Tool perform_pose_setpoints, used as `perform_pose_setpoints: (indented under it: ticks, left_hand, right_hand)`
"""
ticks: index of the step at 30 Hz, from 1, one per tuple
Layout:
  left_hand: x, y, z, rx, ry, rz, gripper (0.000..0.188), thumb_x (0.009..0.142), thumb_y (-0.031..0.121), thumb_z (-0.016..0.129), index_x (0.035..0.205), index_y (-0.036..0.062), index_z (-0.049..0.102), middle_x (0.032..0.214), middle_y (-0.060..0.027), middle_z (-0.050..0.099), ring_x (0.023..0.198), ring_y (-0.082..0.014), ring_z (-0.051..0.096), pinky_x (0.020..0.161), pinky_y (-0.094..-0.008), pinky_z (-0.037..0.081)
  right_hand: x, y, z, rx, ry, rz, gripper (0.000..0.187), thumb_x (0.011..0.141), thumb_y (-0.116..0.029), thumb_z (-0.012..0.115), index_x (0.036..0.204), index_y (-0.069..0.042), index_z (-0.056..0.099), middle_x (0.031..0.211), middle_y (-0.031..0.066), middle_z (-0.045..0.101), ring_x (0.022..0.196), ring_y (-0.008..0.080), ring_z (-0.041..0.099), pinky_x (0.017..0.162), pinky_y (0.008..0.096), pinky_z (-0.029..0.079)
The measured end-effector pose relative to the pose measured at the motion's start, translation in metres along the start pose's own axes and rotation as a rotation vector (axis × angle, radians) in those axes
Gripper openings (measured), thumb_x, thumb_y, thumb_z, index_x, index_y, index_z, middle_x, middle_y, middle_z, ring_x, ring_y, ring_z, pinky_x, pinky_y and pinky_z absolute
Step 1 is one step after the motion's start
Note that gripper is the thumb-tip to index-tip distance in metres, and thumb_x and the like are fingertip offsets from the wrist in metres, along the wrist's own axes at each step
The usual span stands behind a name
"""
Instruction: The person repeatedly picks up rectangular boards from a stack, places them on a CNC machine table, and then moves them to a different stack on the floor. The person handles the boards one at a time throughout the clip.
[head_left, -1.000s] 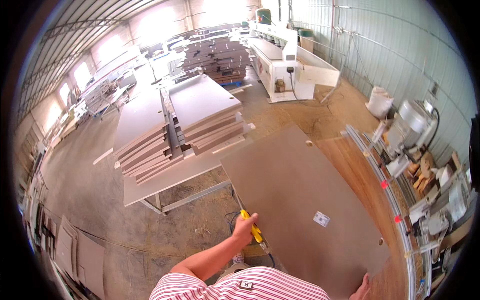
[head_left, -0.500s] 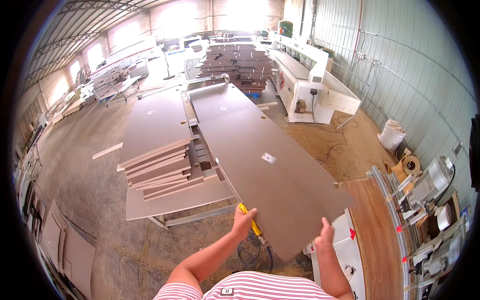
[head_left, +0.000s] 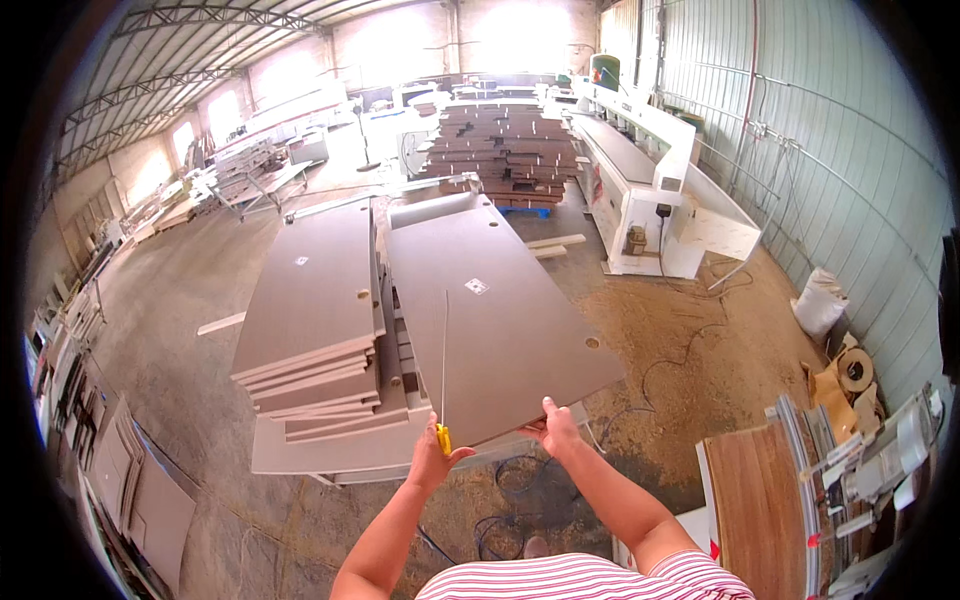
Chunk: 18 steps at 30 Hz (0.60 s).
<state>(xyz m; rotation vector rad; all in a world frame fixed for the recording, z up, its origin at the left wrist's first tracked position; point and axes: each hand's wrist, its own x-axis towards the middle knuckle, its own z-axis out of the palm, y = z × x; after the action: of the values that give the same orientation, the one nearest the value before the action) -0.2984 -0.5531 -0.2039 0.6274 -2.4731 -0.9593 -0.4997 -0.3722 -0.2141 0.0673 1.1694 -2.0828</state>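
Note:
A long brown-grey panel (head_left: 510, 330) lies ahead of me, with a small white label and a round hole near its right corner. My left hand (head_left: 432, 458) is at its near left corner, closed round a yellow-handled tool (head_left: 443, 438) that looks like a utility knife. A thin pale line runs up the panel from that hand; I cannot tell what it is. At the near edge, my right hand (head_left: 556, 432) grips the panel, thumb on top and fingers under it. Left of it sits a stack of similar panels (head_left: 310, 290), its near edges stepped.
A large pile of brown boards (head_left: 500, 150) stands behind, beside a long white machine (head_left: 640, 210). At right are a wood-topped bench (head_left: 750, 490), clamps, a white sack (head_left: 820, 302) and a roll (head_left: 855, 370). Cables (head_left: 500, 530) lie on the floor; panels (head_left: 150, 490) lean at lower left.
The held panel has swung left and away from me, now lining up beside the stack. Both hands moved left with it; the left still holds the yellow tool.

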Motion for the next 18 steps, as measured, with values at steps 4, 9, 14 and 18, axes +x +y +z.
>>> perform_pose_setpoints:
  ticks: [4,9,14,18]
  left_hand:
    - [0.057,-0.022,0.014,0.144,0.154,-0.014,0.087,0.073,0.037,0.084,0.133,-0.0094,0.040,0.119,-0.0274,0.058,0.112,-0.0422,0.055,0.095,-0.0437,0.046]
    - [0.115,-0.015,0.017,0.407,0.243,-0.003,0.051,0.078,0.030,0.080,0.108,-0.0008,0.052,0.106,-0.0199,0.052,0.102,-0.0385,0.054,0.087,-0.0455,0.047]
    - [0.151,-0.030,0.010,0.496,0.244,0.020,0.046,0.080,0.028,0.077,0.106,-0.0007,0.053,0.109,-0.0182,0.048,0.107,-0.0364,0.050,0.091,-0.0434,0.046]
    - [0.170,-0.050,0.009,0.552,0.238,0.056,0.046,0.082,0.028,0.074,0.110,-0.0015,0.054,0.110,-0.0184,0.050,0.108,-0.0365,0.050,0.093,-0.0432,0.046]
  right_hand:
    - [0.050,-0.035,0.018,-0.167,-0.061,0.163,0.038,0.106,-0.027,0.037,0.120,0.006,0.049,0.113,0.0229,0.062,0.099,0.0383,0.066,0.087,0.0546,0.056]
    - [0.079,-0.054,0.001,-0.194,-0.097,0.143,0.033,0.104,-0.028,0.044,0.114,0.003,0.050,0.109,0.0222,0.064,0.099,0.0356,0.066,0.090,0.0488,0.055]
    - [0.028,0.003,-0.100,-0.260,-0.038,0.244,0.031,0.097,-0.031,0.056,0.109,-0.003,0.052,0.096,0.0182,0.068,0.088,0.0273,0.068,0.083,0.0448,0.057]
    - [-0.063,0.078,-0.208,-0.270,0.186,0.357,0.023,0.093,-0.027,0.060,0.099,-0.005,0.057,0.093,0.0129,0.069,0.079,0.0238,0.069,0.076,0.0416,0.058]
